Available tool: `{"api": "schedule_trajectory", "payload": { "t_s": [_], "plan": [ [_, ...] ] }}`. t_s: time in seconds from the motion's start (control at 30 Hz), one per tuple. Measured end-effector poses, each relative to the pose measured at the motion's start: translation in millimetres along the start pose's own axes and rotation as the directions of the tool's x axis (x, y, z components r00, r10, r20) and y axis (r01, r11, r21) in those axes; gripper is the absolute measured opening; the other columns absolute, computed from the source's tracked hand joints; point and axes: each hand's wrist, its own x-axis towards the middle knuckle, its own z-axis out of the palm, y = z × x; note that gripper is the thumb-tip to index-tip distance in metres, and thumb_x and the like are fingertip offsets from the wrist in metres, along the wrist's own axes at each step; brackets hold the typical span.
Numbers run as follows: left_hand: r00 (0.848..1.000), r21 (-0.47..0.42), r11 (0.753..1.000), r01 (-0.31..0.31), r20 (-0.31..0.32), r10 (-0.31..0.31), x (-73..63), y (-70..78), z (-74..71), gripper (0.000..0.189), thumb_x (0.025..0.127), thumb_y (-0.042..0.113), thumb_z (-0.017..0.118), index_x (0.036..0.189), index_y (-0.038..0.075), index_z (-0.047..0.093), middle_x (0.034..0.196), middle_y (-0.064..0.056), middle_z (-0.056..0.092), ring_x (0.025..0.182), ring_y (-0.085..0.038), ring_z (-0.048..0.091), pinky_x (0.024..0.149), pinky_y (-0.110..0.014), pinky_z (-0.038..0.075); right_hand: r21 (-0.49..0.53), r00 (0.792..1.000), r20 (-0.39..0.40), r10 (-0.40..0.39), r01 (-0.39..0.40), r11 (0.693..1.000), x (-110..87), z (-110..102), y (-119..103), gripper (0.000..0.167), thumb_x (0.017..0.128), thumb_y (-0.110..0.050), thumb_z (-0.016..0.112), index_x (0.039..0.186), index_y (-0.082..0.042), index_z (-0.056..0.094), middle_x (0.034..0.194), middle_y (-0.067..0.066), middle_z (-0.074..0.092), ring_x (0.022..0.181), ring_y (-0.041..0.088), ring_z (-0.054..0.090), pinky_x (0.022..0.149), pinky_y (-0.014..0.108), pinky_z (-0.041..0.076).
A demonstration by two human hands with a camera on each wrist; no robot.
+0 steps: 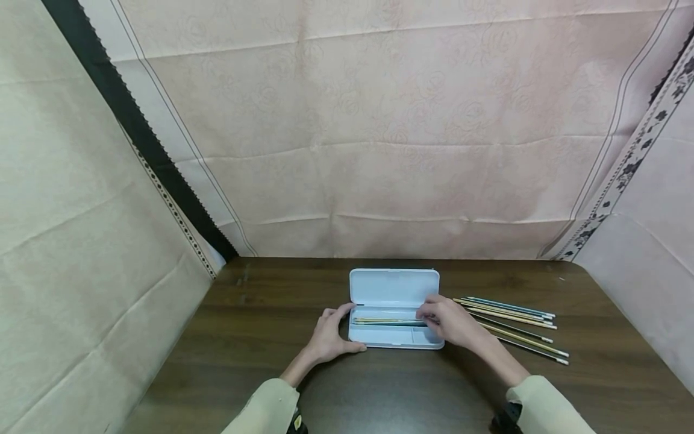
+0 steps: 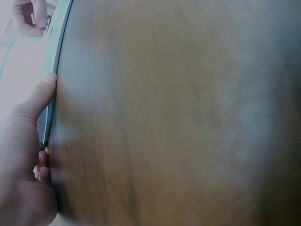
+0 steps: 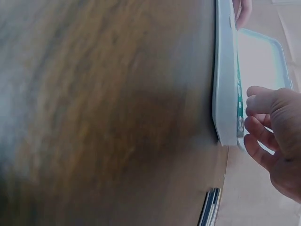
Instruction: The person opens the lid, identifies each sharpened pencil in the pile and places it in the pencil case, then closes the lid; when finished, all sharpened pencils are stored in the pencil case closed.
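Observation:
A light blue pencil case [image 1: 396, 339] lies with its lid [image 1: 394, 287] raised. Several pencils [image 1: 379, 321] lie lengthwise inside, including a green pencil [image 3: 240, 106] along the near wall. My left hand [image 1: 328, 339] grips the case's left end, the thumb at the front edge and the fingers toward the back corner. Over the right end, my right hand [image 1: 446, 319] has its fingers loosely bent. Its fingertips [image 3: 250, 101] are close beside the green pencil, with a small gap showing. The pencils' right ends are hidden by this hand in the head view.
More pencils [image 1: 509, 310] lie loosely spread on the brown wooden table [image 1: 390, 392], right of the case and partly behind the right forearm. Pale patterned cloth [image 1: 390, 120] hangs behind the table and along both sides.

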Motion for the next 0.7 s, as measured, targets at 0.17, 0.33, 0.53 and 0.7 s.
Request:
{"api": "schedule_trajectory", "payload": {
  "t_s": [0.17,0.33,0.53,0.7],
  "plan": [
    [1.0,-0.007,1.0,0.003,-0.001,-0.003,-1.3,1.5,-2.7,0.092,0.071,0.048,0.089,0.147,0.018,0.047,0.129,-0.014,0.048,0.117,-0.031,0.043,0.09,-0.051,0.042,0.03,1.0,-0.017,-0.023,0.023,0.999,-2.3,-1.0,1.4,0.02,0.081,0.007,0.078,0.094,-0.009,0.076,0.089,-0.002,0.061,0.075,0.009,0.055,0.066,0.028,0.051],
    [1.0,0.004,1.0,-0.004,-0.004,0.004,-1.2,-0.3,-1.6,0.093,0.071,0.048,0.089,0.147,0.018,0.047,0.129,-0.014,0.049,0.117,-0.031,0.043,0.089,-0.051,0.042,0.044,0.998,-0.032,-0.056,0.058,0.997,-3.4,1.5,1.7,0.022,0.079,0.009,0.078,0.092,-0.008,0.076,0.087,-0.002,0.061,0.074,0.008,0.055,0.064,0.027,0.051],
    [1.0,0.009,1.0,-0.005,-0.001,0.005,-0.8,0.2,-0.2,0.093,0.071,0.048,0.089,0.148,0.018,0.047,0.128,-0.013,0.049,0.117,-0.031,0.043,0.088,-0.05,0.042,0.034,0.999,-0.039,-0.011,0.012,0.999,-9.3,-5.6,7.9,0.018,0.081,0.007,0.077,0.093,-0.006,0.076,0.089,-0.001,0.063,0.074,0.009,0.056,0.064,0.027,0.051],
    [1.0,0.011,1.0,-0.002,-0.006,0.002,-0.7,0.6,0.4,0.093,0.071,0.047,0.09,0.148,0.018,0.047,0.128,-0.013,0.049,0.116,-0.031,0.043,0.088,-0.05,0.042,0.028,0.994,-0.099,0.044,-0.041,0.999,-27.7,-22.2,26.9,0.019,0.081,0.009,0.076,0.095,-0.005,0.075,0.089,0.0,0.064,0.074,0.008,0.056,0.064,0.029,0.052]
  ]
}}
